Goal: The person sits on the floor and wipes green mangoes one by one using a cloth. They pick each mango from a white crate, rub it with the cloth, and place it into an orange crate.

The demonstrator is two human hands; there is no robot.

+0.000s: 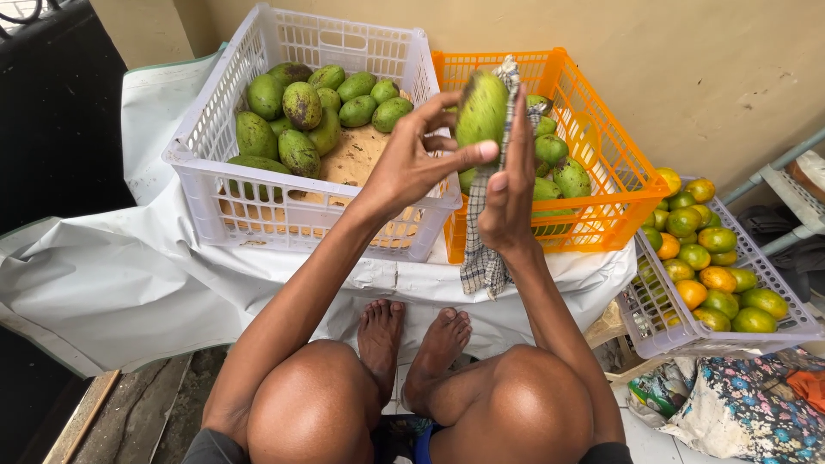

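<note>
no labels, signs or screens show; one crumpled green-and-white plastic packet (660,391) lies at the lower right under the pale crate (640,320)

the left hand (411,163) holds a green mango (481,110) upright by its fingertips, while the right hand (509,193) presses a checked cloth (481,258) against its side. behind stand a white crate (215,163) of mangoes and an orange crate (601,215).

Mango (479,107) skin looked matt, blotchy; checked cloth (483,258) woven, limp. Crates white (215,137) & orange (601,155): glossy plastic lattice. Sheet (112,275) smooth, 9 o'clock.
</note>
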